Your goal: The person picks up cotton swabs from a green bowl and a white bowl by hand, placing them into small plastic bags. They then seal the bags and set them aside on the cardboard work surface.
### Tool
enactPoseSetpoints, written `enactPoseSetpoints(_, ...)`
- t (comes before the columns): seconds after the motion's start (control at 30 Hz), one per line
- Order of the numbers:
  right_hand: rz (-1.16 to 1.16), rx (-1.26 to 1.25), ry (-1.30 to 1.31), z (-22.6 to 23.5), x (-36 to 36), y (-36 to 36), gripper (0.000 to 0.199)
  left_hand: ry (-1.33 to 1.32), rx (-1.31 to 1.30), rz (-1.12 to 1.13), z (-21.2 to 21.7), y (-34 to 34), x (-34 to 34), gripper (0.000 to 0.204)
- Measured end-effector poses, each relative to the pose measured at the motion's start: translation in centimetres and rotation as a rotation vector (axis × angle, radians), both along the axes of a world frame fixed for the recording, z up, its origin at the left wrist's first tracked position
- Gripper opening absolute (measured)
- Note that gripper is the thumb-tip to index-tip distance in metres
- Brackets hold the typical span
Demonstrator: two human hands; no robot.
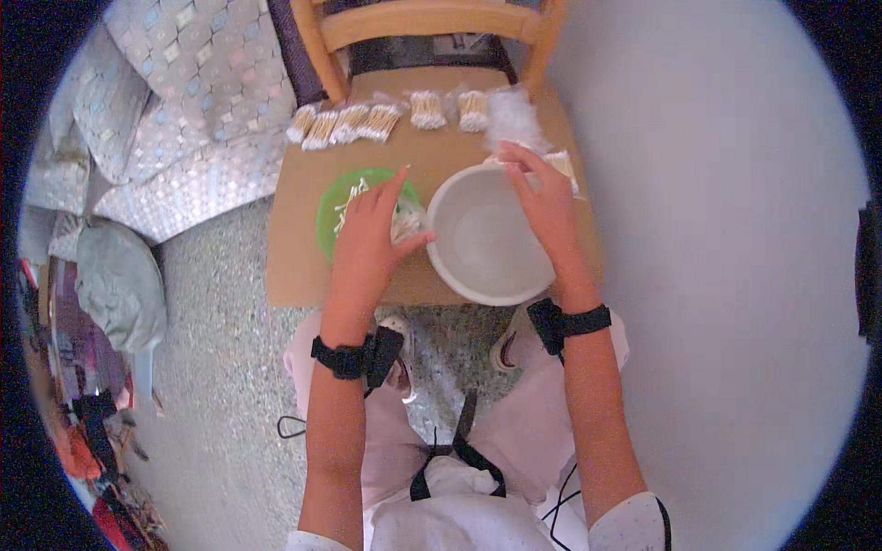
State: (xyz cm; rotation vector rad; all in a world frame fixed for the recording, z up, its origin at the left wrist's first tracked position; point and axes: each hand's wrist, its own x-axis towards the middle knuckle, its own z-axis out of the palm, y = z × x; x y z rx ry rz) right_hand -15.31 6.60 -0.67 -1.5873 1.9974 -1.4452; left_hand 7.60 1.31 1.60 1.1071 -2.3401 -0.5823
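Observation:
A round green bowl (325,220) with loose white cotton swabs (356,190) stands on the brown seat at the left. My left hand (372,225) is over this bowl, its thumb and index finger spread wide. Between them shows a small clear bag of swabs (407,220), which looks to be lying at the bowl's right side. A larger white bowl (487,234) stands beside it, with no contents visible. Over its right rim hovers my right hand (548,202), fingers loosely curved and apart, with nothing seen in them. Its fingertips are close to a heap of clear plastic bags (514,119).
Several bundles of bagged cotton swabs (349,122) line the back of the wooden chair's seat (294,266). Another bundle (560,165) lies by the right edge. Patterned cushions (202,73) are at the left, and a pale wall (717,230) rises on the right.

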Motion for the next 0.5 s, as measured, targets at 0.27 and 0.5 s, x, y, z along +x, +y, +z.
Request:
enactPoseSetpoints(0.27,-0.308,0.214,0.211,-4.2,-7.2,2.7,0.028,0.004,-0.055,-0.224,-1.3,0.8,-4.3,0.049)
enactPoseSetpoints(0.5,-0.193,0.261,0.361,-6.2,-8.4,3.5,0.026,-0.136,-0.227,-0.240,-0.6,0.2,-7.1,0.036)
